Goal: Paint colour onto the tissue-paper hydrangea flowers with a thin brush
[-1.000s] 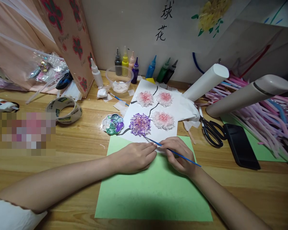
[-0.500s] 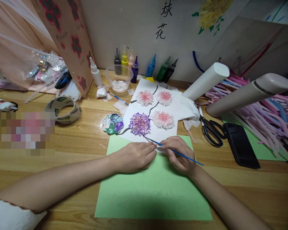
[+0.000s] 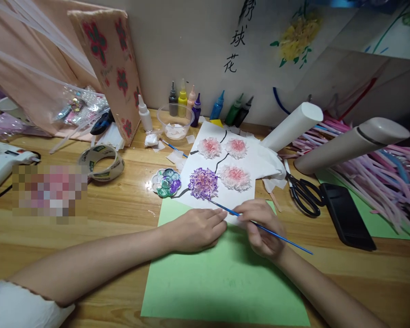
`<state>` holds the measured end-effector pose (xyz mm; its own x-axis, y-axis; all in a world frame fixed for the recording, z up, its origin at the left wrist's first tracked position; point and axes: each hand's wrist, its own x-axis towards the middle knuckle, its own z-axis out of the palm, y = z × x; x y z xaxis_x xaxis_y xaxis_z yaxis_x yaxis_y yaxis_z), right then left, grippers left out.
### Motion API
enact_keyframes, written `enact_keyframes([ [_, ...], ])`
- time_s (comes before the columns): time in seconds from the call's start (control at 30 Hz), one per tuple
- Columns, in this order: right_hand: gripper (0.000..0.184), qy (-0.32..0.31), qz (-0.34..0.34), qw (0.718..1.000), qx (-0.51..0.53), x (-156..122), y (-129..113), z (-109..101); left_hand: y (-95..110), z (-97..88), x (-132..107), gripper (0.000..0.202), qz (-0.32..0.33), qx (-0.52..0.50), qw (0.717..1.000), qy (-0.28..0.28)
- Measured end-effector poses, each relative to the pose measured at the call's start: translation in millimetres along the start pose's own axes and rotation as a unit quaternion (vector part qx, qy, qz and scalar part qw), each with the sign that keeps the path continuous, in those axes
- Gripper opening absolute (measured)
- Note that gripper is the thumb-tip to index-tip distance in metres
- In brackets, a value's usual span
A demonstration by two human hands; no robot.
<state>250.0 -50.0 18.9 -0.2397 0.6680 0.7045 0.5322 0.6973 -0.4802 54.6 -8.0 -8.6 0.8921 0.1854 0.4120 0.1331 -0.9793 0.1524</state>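
Note:
My right hand [image 3: 263, 227] pinches a thin blue paintbrush [image 3: 283, 238], its tip at the lower edge of a purple-edged paper flower [image 3: 203, 183]. That flower is on a white sheet [image 3: 205, 130] with black painted stems and several pink-and-white paper flowers [image 3: 235, 176]. My left hand [image 3: 200, 230] lies flat, fingers stretched, over the sheet's lower edge and the green paper [image 3: 225, 291] beneath. Left of the purple flower sits a flower-shaped palette [image 3: 166, 182] smeared with green and purple paint.
Paint bottles [image 3: 217, 105] and a clear bowl [image 3: 175, 123] with paper scraps stand at the back. A tape roll [image 3: 101, 163] and glue gun [image 3: 7, 164] lie left. Scissors [image 3: 307, 196], a phone [image 3: 347, 216], two upright cylinders [image 3: 294, 126] and pipe cleaners [image 3: 372, 177] are at right.
The camera view has shifted, so everything sits slightly lower and mostly further right. My right hand has drawn slightly away from my left, and the brush handle has swung lower.

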Motion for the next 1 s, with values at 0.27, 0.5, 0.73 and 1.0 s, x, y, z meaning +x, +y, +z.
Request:
enact_keyframes([
  [0.27, 0.018, -0.135, -0.03, 0.99, 0.027, 62, -6, 51, -2, 10.4, -4, 0.018, 0.037, 0.031, 0.999, -0.014],
  [0.5, 0.016, -0.165, -0.021, 0.986, 0.031, 76, -5, 61, -2, 8.0, -3, 0.021, 0.047, 0.059, 0.997, 0.002],
  [0.73, 0.019, -0.087, 0.029, 0.995, 0.043, 58, 5, 40, -3, 5.0, -3, 0.017, 0.03, 0.018, 0.999, -0.013],
  [1.0, 0.008, 0.082, 0.173, 0.98, 0.052, -15, 38, -12, -1, 0.5, -6, 0.025, -0.021, -0.027, 0.999, -0.012],
])
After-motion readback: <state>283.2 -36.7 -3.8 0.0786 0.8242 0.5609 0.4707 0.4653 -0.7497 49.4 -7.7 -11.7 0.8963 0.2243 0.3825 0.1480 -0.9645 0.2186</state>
